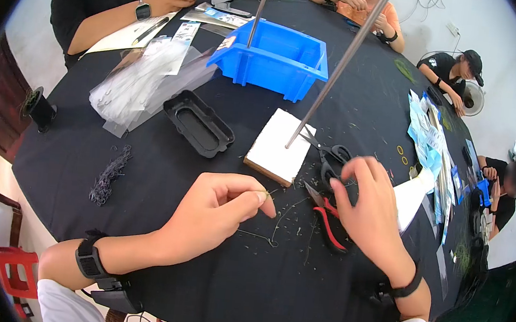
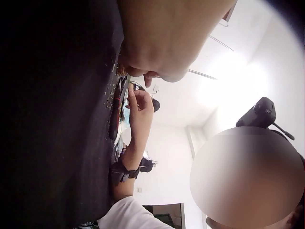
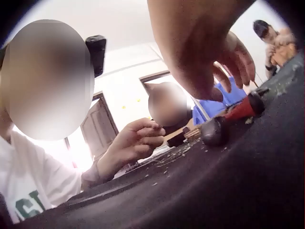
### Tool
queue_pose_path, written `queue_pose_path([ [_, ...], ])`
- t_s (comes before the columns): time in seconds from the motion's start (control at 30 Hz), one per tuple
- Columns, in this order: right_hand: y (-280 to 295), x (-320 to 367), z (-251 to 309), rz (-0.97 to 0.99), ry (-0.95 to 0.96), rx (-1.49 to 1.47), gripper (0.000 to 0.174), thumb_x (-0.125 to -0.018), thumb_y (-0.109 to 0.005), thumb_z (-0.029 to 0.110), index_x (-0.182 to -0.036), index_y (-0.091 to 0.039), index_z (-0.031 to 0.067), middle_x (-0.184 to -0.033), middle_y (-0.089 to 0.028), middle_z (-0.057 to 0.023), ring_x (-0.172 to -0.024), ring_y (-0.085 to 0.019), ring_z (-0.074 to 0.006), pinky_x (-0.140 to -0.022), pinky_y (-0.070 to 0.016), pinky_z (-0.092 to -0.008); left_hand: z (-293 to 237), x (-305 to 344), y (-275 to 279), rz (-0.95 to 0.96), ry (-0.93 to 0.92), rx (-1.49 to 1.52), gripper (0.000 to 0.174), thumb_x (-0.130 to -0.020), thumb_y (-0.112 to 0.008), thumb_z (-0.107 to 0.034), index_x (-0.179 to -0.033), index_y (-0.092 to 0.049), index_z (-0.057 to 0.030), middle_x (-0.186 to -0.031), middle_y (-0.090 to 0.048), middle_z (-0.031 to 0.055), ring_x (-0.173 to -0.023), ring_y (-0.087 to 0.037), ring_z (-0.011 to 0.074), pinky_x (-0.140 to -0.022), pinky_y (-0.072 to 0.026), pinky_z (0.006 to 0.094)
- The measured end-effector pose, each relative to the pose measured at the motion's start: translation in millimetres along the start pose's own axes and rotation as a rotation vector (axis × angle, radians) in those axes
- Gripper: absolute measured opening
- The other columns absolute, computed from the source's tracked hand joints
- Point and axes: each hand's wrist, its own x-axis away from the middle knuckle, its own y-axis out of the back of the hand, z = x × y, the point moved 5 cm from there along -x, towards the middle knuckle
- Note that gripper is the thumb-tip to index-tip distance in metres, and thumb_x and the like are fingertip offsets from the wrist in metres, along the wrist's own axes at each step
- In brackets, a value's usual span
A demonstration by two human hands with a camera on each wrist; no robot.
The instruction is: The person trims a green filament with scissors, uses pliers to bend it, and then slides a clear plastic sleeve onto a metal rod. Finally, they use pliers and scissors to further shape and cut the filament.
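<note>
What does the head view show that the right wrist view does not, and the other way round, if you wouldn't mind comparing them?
Only the head view shows the bundle of dark strands, the clear plastic sleeves and the red stool.

Only the right wrist view shows the green lettering on the white shirt front.

Both show the left hand, the right hand, the red-and-black handles of the pliers and the blue bin, though the wrist view catches only part of the bin.
</note>
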Motion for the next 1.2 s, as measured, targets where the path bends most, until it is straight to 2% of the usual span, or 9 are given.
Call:
queue_pose_path([
  [0.1, 9.1, 16.3, 12.0, 0.283, -0.016, 0.017, 0.024, -0.074, -0.07, 0.016, -0.076, -0.05, 0.0029, -0.082, -0.049, -0.0101, -0.077, -0.052, -0.0285, -0.065, -0.0428, -0.038, -0.2, -0.1, 0.7, -0.01, -0.02, -0.01, 0.024, -0.093, -0.05, -0.015, -0.087, -0.063, 0.0034, -0.058, -0.035, -0.0059, -0.047, -0.027, 0.0014, -0.04, -0.021, 0.019],
  [0.2, 3.8, 26.3, 21.2, 0.248, 0.135, -0.093, 0.027, -0.073, -0.071, 0.019, -0.073, -0.05, 0.0019, -0.081, -0.049, -0.0093, -0.074, -0.051, -0.0275, -0.063, -0.0427, -0.0378, 0.1, 0.0, 2.1, -0.021, -0.005, -0.02, 0.025, -0.093, -0.049, -0.016, -0.087, -0.063, 0.0034, -0.057, -0.035, -0.006, -0.047, -0.027, 0.0014, -0.04, -0.0205, 0.0192],
  [0.3, -3.0, 27.7, 16.2, 0.231, 0.142, -0.147, 0.03, -0.073, -0.071, 0.021, -0.072, -0.049, 0.0008, -0.076, -0.049, -0.0092, -0.071, -0.05, -0.0261, -0.061, -0.0413, -0.0369, -0.9, 1.0, 1.6, -0.03, 0.035, 0.019, 0.024, -0.093, -0.05, -0.016, -0.087, -0.063, 0.0034, -0.057, -0.035, -0.0058, -0.047, -0.026, 0.0014, -0.04, -0.02, 0.0194],
  [0.5, -5.1, 26.5, 9.1, 0.292, -0.119, -0.535, 0.028, -0.074, -0.072, 0.013, -0.072, -0.047, 0.0019, -0.067, -0.046, -0.007, -0.061, -0.044, -0.0207, -0.054, -0.0349, -0.0322, 2.9, 0.4, -0.9, -0.019, 0.126, 0.188, 0.023, -0.092, -0.052, -0.016, -0.086, -0.062, 0.0038, -0.057, -0.035, -0.0052, -0.047, -0.025, 0.0018, -0.04, -0.0191, 0.0195],
  [0.63, -15.8, 20.9, 14.8, 0.102, 0.006, -0.714, 0.027, -0.075, -0.071, 0.006, -0.068, -0.045, 0.0023, -0.069, -0.049, -0.0068, -0.059, -0.042, -0.0153, -0.05, -0.0314, -0.0282, 4.8, 0.2, -2.5, -0.023, 0.176, 0.213, 0.023, -0.091, -0.052, -0.016, -0.085, -0.062, 0.0041, -0.057, -0.034, -0.0052, -0.047, -0.025, 0.0019, -0.04, -0.0187, 0.0196],
  [0.73, -23.0, 22.8, 14.3, 0.137, -0.111, -0.776, 0.019, -0.075, -0.069, 0.003, -0.069, -0.052, 0.0007, -0.073, -0.055, -0.0055, -0.06, -0.045, -0.0114, -0.05, -0.032, -0.0245, 10.2, -0.8, -2.9, -0.006, 0.249, 0.335, 0.022, -0.091, -0.052, -0.015, -0.085, -0.061, 0.0044, -0.057, -0.035, -0.005, -0.048, -0.026, 0.0022, -0.04, -0.019, 0.0198],
  [0.87, -22.2, 23.7, 15.7, 0.124, -0.164, -0.872, 0.008, -0.076, -0.068, 0.0, -0.082, -0.064, 0.0002, -0.086, -0.059, -0.0064, -0.066, -0.053, -0.011, -0.055, -0.0385, -0.0223, 13.1, -0.9, -7.4, 0.024, 0.334, 0.379, 0.022, -0.091, -0.05, -0.013, -0.086, -0.061, 0.0054, -0.057, -0.036, -0.0046, -0.049, -0.028, 0.0028, -0.04, -0.0207, 0.02],
  [1.07, -13.8, 26.3, 25.0, 0.071, -0.12, -0.987, 0.017, -0.075, -0.068, -0.002, -0.091, -0.067, 0.0018, -0.099, -0.059, -0.0099, -0.088, -0.06, -0.0171, -0.073, -0.0471, -0.0258, 9.0, 7.0, -22.0, 0.038, 0.146, -0.011, 0.024, -0.093, -0.048, -0.013, -0.089, -0.063, 0.0056, -0.06, -0.043, -0.0023, -0.05, -0.034, 0.0025, -0.043, -0.025, 0.0197],
  [1.2, -20.8, 33.2, 27.1, 0.102, -0.195, -1.085, 0.018, -0.075, -0.069, -0.002, -0.092, -0.067, 0.0012, -0.102, -0.057, -0.0102, -0.09, -0.059, -0.0172, -0.076, -0.0472, -0.0257, 8.3, 8.7, -23.5, 0.022, 0.017, -0.162, 0.022, -0.093, -0.048, -0.01, -0.088, -0.064, 0.0045, -0.062, -0.05, -0.0001, -0.052, -0.039, 0.0022, -0.045, -0.0286, 0.019],
])
